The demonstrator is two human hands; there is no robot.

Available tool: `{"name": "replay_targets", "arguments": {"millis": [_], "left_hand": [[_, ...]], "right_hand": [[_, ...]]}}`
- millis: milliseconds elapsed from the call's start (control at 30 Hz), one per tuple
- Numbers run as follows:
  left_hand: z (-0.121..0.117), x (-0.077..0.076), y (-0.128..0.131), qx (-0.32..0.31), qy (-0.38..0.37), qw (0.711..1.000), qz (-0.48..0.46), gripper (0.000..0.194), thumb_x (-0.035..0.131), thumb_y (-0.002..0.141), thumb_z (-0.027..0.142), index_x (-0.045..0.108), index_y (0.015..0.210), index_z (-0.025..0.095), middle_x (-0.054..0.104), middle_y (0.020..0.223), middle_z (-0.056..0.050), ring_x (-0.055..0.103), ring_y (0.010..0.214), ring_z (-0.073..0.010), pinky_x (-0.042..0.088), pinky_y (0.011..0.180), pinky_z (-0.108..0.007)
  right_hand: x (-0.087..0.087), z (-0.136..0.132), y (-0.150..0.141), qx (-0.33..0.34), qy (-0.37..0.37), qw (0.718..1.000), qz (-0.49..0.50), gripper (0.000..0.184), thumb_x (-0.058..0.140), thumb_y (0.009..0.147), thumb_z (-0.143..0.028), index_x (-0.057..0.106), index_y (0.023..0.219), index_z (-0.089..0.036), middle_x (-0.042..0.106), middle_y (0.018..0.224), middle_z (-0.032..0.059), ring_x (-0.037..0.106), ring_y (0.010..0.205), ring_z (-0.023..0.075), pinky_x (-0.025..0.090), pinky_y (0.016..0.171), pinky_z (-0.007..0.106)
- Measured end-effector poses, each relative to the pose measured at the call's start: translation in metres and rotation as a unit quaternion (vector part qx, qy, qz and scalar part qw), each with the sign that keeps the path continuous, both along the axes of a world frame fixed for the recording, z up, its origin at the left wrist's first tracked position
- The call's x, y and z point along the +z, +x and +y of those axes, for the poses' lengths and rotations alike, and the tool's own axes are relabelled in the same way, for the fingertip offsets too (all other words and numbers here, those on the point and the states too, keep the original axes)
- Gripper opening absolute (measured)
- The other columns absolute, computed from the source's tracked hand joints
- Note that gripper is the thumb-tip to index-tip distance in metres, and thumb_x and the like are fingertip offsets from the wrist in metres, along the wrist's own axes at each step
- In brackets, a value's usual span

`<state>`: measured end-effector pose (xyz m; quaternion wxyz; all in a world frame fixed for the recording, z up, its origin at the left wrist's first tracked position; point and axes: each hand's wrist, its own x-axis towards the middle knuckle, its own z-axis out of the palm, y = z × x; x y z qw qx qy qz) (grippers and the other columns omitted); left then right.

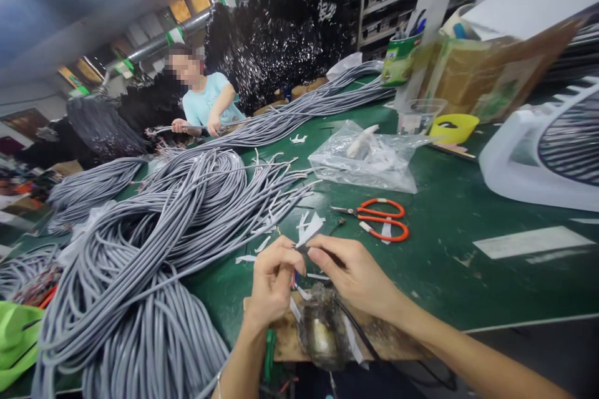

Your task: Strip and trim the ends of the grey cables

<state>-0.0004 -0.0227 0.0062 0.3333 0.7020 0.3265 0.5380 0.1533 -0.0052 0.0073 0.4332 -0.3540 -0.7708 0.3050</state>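
Both hands meet in front of me above a small motor-like metal device on a wooden board. My left hand is closed in a pinch, and thin red and blue wires show just below its fingers. My right hand also pinches, its fingertips close to the left ones; what lies between them is too small to make out. A white strip shows just beyond the fingertips. Ends of grey cables lie further ahead. Orange-handled scissors rest beyond my right hand.
Large coils of grey cable fill the left side. A clear plastic bag, a yellow container and a white fan stand to the right on the green table. Across it, a person in light blue handles cables.
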Motion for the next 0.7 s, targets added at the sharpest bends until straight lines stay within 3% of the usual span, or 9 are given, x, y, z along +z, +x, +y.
{"name": "replay_targets", "arguments": {"millis": [100, 167, 233, 300, 367, 467, 600, 667, 700], "left_hand": [[-0.001, 0.003, 0.001, -0.002, -0.015, 1.0, -0.005, 0.029, 0.043, 0.089, 0.024, 0.055, 0.063, 0.017, 0.048, 0.062, 0.001, 0.045, 0.057, -0.0094, 0.036, 0.056, -0.023], [-0.001, 0.006, 0.003, 0.014, -0.034, 0.999, -0.02, 0.022, 0.046, 0.087, 0.028, 0.061, 0.075, 0.018, 0.052, 0.065, 0.0, 0.049, 0.059, -0.0104, 0.039, 0.058, -0.023], [0.0, 0.008, 0.006, 0.054, -0.069, 0.996, -0.029, 0.02, 0.05, 0.086, 0.031, 0.063, 0.093, 0.019, 0.055, 0.067, 0.0, 0.051, 0.06, -0.0107, 0.041, 0.058, -0.022], [0.0, 0.008, 0.008, 0.084, -0.104, 0.991, -0.014, 0.023, 0.051, 0.084, 0.032, 0.063, 0.098, 0.018, 0.058, 0.069, -0.001, 0.053, 0.062, -0.0115, 0.042, 0.06, -0.023], [0.0, 0.008, 0.01, 0.089, -0.11, 0.99, 0.022, 0.023, 0.052, 0.084, 0.031, 0.067, 0.089, 0.016, 0.062, 0.072, -0.004, 0.055, 0.067, -0.0139, 0.044, 0.063, -0.024], [0.0, 0.008, 0.011, 0.092, -0.064, 0.99, 0.09, 0.022, 0.052, 0.083, 0.029, 0.07, 0.081, 0.015, 0.065, 0.075, -0.007, 0.056, 0.072, -0.0168, 0.044, 0.067, -0.028], [-0.001, 0.007, 0.012, 0.14, 0.016, 0.982, 0.122, 0.015, 0.056, 0.08, 0.023, 0.07, 0.078, 0.017, 0.064, 0.076, -0.006, 0.058, 0.084, -0.0199, 0.045, 0.076, -0.033], [-0.002, 0.005, 0.013, 0.141, 0.007, 0.986, 0.091, 0.013, 0.057, 0.079, 0.023, 0.069, 0.079, 0.018, 0.064, 0.09, -0.008, 0.057, 0.091, -0.0206, 0.045, 0.08, -0.035], [-0.002, 0.003, 0.014, 0.128, -0.028, 0.989, 0.063, 0.014, 0.056, 0.079, 0.025, 0.068, 0.081, 0.017, 0.063, 0.094, -0.008, 0.059, 0.085, -0.0187, 0.047, 0.076, -0.033]], "right_hand": [[0.001, 0.002, 0.002, -0.031, 0.006, 0.999, 0.027, 0.037, 0.035, 0.091, -0.036, 0.052, 0.064, -0.017, 0.053, 0.056, -0.0015, 0.046, 0.051, 0.0094, 0.036, 0.051, 0.02], [0.002, 0.003, 0.004, -0.063, 0.0, 0.996, 0.057, 0.042, 0.033, 0.092, -0.042, 0.05, 0.063, -0.017, 0.049, 0.054, -0.0022, 0.043, 0.048, 0.0089, 0.035, 0.048, 0.02], [0.002, 0.004, 0.006, -0.075, -0.003, 0.993, 0.094, 0.043, 0.034, 0.089, -0.051, 0.052, 0.068, -0.018, 0.049, 0.056, -0.002, 0.043, 0.048, 0.0091, 0.035, 0.045, 0.02], [0.0, 0.003, 0.007, -0.069, 0.027, 0.991, 0.113, 0.041, 0.044, 0.083, -0.056, 0.056, 0.077, -0.017, 0.05, 0.06, -0.0014, 0.044, 0.048, 0.0094, 0.035, 0.043, 0.02], [-0.001, 0.002, 0.005, -0.07, 0.097, 0.987, 0.11, 0.029, 0.055, 0.08, -0.046, 0.057, 0.082, -0.018, 0.052, 0.062, -0.0012, 0.045, 0.049, 0.0093, 0.036, 0.044, 0.02], [-0.001, 0.002, 0.002, -0.105, 0.184, 0.972, 0.096, 0.01, 0.056, 0.082, -0.021, 0.055, 0.073, -0.018, 0.051, 0.059, -0.002, 0.046, 0.05, 0.0084, 0.036, 0.047, 0.019], [0.004, 0.005, 0.002, -0.112, 0.155, 0.978, 0.081, 0.023, 0.054, 0.082, -0.018, 0.047, 0.061, -0.018, 0.047, 0.054, -0.0035, 0.041, 0.047, 0.0077, 0.032, 0.045, 0.02], [0.006, 0.005, 0.002, -0.104, 0.133, 0.983, 0.074, 0.026, 0.05, 0.084, -0.019, 0.044, 0.059, -0.019, 0.047, 0.054, -0.0031, 0.04, 0.046, 0.0078, 0.032, 0.044, 0.02], [0.005, 0.005, 0.002, -0.102, 0.125, 0.984, 0.071, 0.026, 0.048, 0.085, -0.02, 0.044, 0.059, -0.019, 0.047, 0.054, -0.0029, 0.039, 0.046, 0.0078, 0.031, 0.044, 0.02]]}}
